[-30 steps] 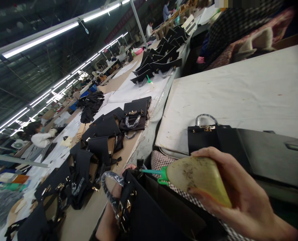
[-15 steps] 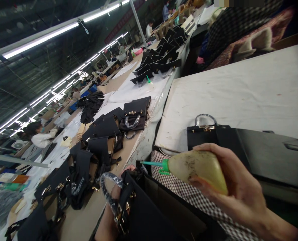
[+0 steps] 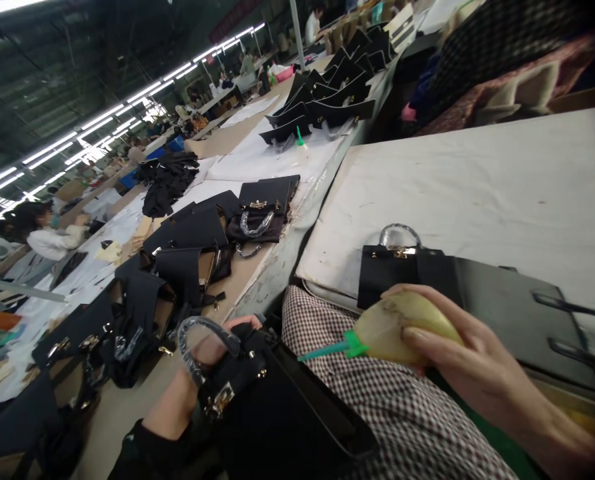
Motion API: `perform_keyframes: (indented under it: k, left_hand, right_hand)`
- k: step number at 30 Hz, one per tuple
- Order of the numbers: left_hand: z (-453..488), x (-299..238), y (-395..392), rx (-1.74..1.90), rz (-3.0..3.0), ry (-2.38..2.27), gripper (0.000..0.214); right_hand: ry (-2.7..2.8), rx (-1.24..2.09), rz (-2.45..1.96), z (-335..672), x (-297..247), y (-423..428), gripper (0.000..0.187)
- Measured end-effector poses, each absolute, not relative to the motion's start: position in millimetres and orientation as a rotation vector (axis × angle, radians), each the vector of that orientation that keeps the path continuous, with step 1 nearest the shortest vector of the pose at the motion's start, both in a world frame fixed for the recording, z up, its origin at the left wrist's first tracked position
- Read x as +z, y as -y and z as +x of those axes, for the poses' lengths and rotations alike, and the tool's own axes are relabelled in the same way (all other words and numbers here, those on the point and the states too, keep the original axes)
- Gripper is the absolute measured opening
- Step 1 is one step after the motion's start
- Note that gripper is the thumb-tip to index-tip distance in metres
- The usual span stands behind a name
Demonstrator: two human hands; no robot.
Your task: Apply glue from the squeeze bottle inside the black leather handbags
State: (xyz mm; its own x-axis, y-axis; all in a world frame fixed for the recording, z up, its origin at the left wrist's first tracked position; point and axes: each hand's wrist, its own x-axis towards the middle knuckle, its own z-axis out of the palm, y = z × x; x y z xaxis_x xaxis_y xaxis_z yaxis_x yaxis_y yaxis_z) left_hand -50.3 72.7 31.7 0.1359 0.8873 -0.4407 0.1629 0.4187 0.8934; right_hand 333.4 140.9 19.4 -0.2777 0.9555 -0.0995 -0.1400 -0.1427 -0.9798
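My right hand (image 3: 457, 340) is wrapped round a yellowish squeeze bottle (image 3: 402, 327), which lies on its side. The bottle's green cap and thin blue-green nozzle (image 3: 325, 350) point left, toward a black handbag (image 3: 277, 407), and its tip is apart from the bag's top edge. That bag is tilted over my lap, with gold fittings and a plastic-wrapped handle (image 3: 190, 347). My left hand (image 3: 217, 343) grips the bag at its top side, behind the handle; part of the fingers is hidden by the bag.
A long bench on the left carries several black handbags (image 3: 187, 267), a heap of black straps (image 3: 167, 180) and black flat pieces (image 3: 327, 100). A second green-tipped bottle (image 3: 301, 143) stands there. Another handbag (image 3: 390, 273) lies on the white table (image 3: 457, 193) at right. Co-workers sit farther off.
The nozzle has come away from the bag's top corner, and the bottle has moved right. The bag and my left hand sit lower and further left in view, which has also shifted.
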Motion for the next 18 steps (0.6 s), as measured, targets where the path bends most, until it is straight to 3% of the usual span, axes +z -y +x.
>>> perform_keyframes:
  k: [6, 18]
  left_hand:
    - [-43, -20, -84, 0.658, 1.0, -1.326, 0.032]
    - [-48, -20, -91, 0.583, 1.094, -1.27, 0.03]
  right_hand:
    - [1.621, 1.416, -1.083, 343, 1, -155, 0.053]
    - [2.043, 0.996, -0.88, 316, 9, -183, 0.049]
